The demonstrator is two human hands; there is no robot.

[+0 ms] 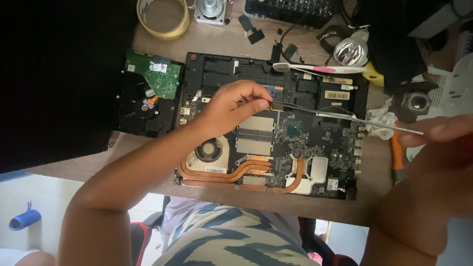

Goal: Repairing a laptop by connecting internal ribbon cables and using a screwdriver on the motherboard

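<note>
The left hand (pixel 235 106) rested on the opened laptop board (pixel 276 148), its thumb and forefinger pinched on one end of a thin black cable (pixel 300 106) above the fan (pixel 209 150). The right hand (pixel 436 133), blurred at the frame's edge, gripped a slim metal rod (pixel 374 122) whose tip reached the cable. A toothbrush (pixel 320 69) lay just beyond.

I'm looking down at a brown worktop (pixel 236 42), an opened laptop chassis (pixel 271 125) lying on it, a hard drive (pixel 148 98) sitting just beside, a tape roll (pixel 162 18) resting near the edge, a pink toothbrush (pixel 320 68) lying across the chassis
</note>
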